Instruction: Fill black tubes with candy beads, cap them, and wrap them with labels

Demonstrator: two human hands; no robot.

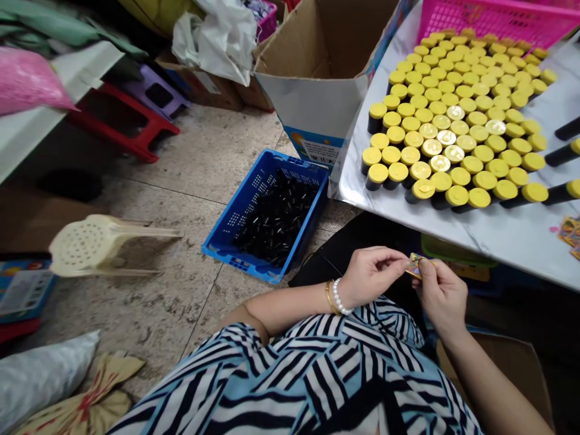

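Observation:
Between my two hands, above my lap, is a small colourful printed piece [414,266], perhaps a sticker or label; my fingers cover much of it. My left hand [374,275], with a pearl bracelet at the wrist, pinches its left end. The thumb and fingers of my right hand [441,296] are closed on its right end. Beyond my hands, many black tubes with yellow caps [457,127] stand upright in rows on the marbled table [457,235]. More colourful printed pieces [571,235] lie at the table's right side.
On the floor left of the table sits a blue crate [240,205] holding black tubes [278,220]. Behind it stands a tall open carton [312,103]. A pink basket [498,21] is at the table's back. A cream stool [86,244] lies tipped over at left.

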